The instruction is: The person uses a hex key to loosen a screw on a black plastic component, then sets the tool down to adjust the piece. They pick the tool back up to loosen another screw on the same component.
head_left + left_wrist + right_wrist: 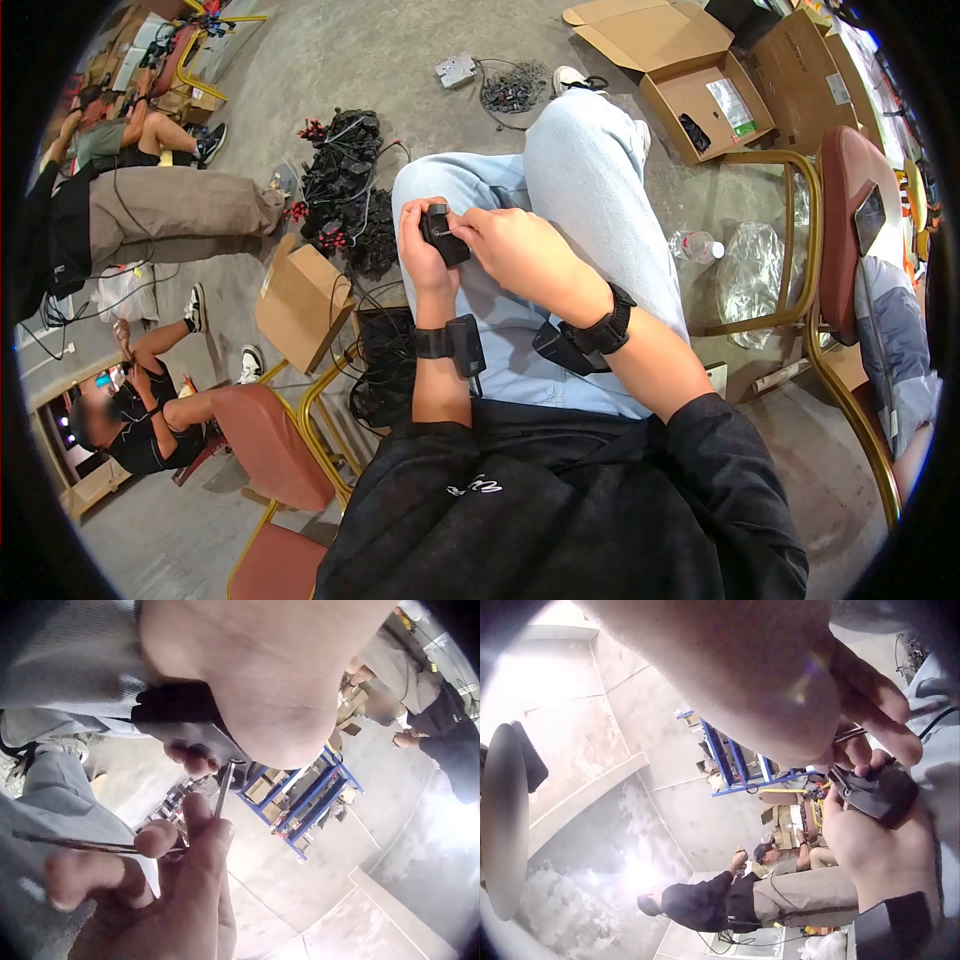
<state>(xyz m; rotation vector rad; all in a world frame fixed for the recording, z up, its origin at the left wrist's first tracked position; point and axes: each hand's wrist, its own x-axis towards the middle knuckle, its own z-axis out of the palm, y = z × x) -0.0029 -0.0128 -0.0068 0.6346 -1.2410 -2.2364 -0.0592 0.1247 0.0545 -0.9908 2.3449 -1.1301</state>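
Observation:
My left hand (424,262) grips a small black plastic housing (436,238) above the lap, its fingers wrapped round the sides. In the left wrist view a round screw hole shows at the end of the black housing (202,724). My right hand (525,252) comes in from the right and pinches a thin metal hex key (224,793) between thumb and fingers. One arm of the key meets the housing at that hole; the other sticks out sideways past the fingers. In the right wrist view the hex key (849,735) is partly hidden by the fingers.
A heap of black parts and cables (350,190) lies on the floor at left, beside a cardboard box (300,305). An open carton (705,105) stands at upper right, near a plastic bottle (697,246). Chairs (270,445) flank both sides; other people are at left.

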